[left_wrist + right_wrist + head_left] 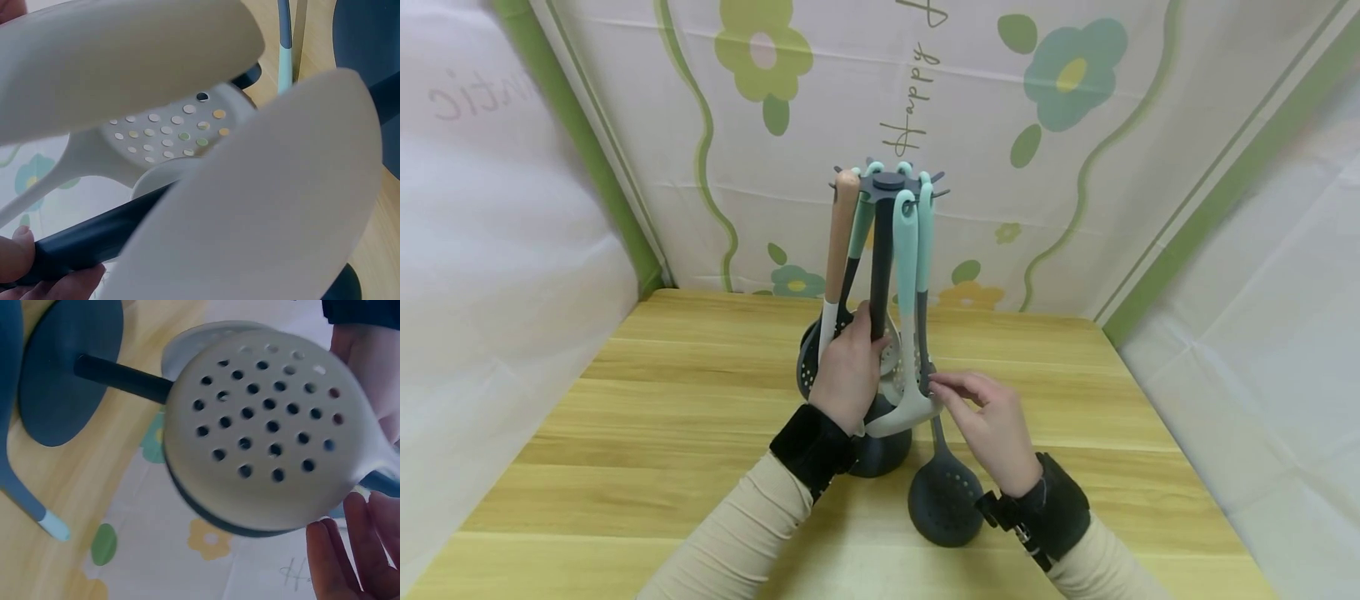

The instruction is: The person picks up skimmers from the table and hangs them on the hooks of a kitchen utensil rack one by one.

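A dark utensil rack point(887, 185) stands mid-table with several utensils hanging from its hooks. My left hand point(847, 375) grips its black pole point(81, 247), thumb and fingers around it. My right hand point(992, 421) pinches the dark grey neck of a mint-handled utensil point(925, 329); its head is largely hidden. In front of that hangs a pale ladle with a mint handle point(906, 267). In the right wrist view, a pale skimmer point(269, 425) hangs close to my right fingers point(325, 562). A wooden-handled utensil point(842, 225) hangs left of the pole.
A dark skimmer point(946, 504) lies on the wooden table point(662, 458), right of the rack's round base point(72, 419). Its mint handle end point(55, 526) shows in the right wrist view. Behind the table hangs a flower-printed cloth point(850, 108); white cloth walls flank both sides.
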Action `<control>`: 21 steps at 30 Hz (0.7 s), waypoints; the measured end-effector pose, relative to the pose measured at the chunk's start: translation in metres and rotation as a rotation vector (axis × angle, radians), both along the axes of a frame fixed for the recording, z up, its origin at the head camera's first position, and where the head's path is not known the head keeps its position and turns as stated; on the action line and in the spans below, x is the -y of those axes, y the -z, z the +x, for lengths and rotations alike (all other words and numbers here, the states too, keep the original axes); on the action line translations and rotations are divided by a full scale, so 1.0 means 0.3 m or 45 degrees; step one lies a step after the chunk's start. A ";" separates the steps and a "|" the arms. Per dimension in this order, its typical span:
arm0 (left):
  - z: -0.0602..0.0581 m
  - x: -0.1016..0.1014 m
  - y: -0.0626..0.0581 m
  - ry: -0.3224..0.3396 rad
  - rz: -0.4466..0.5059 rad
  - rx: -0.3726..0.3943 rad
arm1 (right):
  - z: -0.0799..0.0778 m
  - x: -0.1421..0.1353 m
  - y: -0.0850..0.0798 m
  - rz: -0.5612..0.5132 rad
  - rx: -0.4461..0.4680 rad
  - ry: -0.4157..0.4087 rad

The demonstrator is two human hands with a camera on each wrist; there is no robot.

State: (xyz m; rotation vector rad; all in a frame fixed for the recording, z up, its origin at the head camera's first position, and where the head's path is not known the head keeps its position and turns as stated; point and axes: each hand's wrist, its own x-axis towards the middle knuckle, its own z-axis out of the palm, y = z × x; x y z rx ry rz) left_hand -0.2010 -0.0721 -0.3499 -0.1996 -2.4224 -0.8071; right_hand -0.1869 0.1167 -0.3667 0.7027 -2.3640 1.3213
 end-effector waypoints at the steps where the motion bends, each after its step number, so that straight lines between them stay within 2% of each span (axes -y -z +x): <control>1: 0.001 0.000 0.000 0.001 0.001 0.000 | -0.004 -0.003 0.005 -0.002 0.009 0.009; 6: 0.000 0.001 0.002 0.006 0.009 0.000 | -0.032 -0.019 0.034 0.018 0.069 0.064; 14: -0.001 0.003 0.002 0.019 0.013 -0.010 | -0.076 -0.038 0.087 0.022 0.294 0.055; 21: 0.000 0.002 0.000 0.013 0.013 0.002 | -0.107 -0.044 0.130 0.127 0.413 0.093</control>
